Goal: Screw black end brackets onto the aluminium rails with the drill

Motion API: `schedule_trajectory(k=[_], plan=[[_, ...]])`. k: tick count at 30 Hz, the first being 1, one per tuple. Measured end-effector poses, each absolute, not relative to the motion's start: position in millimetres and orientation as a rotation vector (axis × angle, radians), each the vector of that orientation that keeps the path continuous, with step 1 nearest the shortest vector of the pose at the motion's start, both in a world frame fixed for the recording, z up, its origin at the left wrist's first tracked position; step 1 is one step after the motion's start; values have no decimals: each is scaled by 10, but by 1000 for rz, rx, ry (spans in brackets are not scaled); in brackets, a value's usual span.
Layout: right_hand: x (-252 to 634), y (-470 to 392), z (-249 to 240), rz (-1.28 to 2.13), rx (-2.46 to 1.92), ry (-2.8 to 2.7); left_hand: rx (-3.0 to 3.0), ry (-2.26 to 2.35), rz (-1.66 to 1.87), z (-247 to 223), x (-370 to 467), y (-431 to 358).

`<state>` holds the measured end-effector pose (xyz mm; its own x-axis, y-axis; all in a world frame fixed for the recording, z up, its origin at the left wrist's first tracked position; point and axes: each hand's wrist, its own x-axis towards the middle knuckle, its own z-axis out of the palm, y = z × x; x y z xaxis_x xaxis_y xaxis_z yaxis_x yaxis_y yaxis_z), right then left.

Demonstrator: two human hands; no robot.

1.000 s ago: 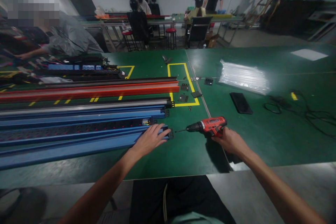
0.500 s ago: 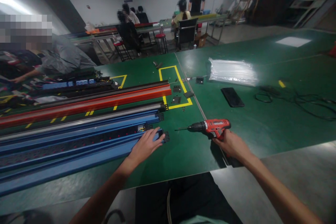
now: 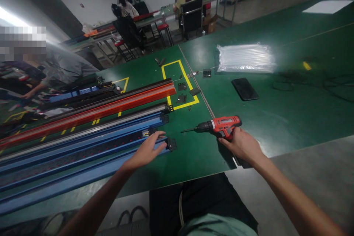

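Observation:
My right hand is wrapped round the grip of a red and black power drill, whose long bit points left. My left hand rests at the right end of the nearest blue profile, thumb and fingers apart. A black end piece sits on that profile's end, just right of my left fingertips. Behind it lies another blue profile with a black end cap. Between them, a dark strip with red dots runs lengthwise.
Orange profile lies farther back. Small black plates sit near the yellow tape outline. Beyond the drill are a black phone-like slab, a plastic-wrapped bundle and dark cables. A person reaches in at left; others are behind.
The view has tilted and shifted. My left hand has moved slightly left and back from the end piece, with its fingers closer together. The drill stays in my right hand.

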<state>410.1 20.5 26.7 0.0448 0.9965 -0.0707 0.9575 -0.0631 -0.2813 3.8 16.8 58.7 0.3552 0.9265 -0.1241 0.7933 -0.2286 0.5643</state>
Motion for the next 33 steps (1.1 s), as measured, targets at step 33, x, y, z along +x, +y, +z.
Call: schedule_trajectory(k=[33], plan=[[4037, 205, 338, 450, -2254, -2010, 1946, 1556, -13, 534, 232, 352]])
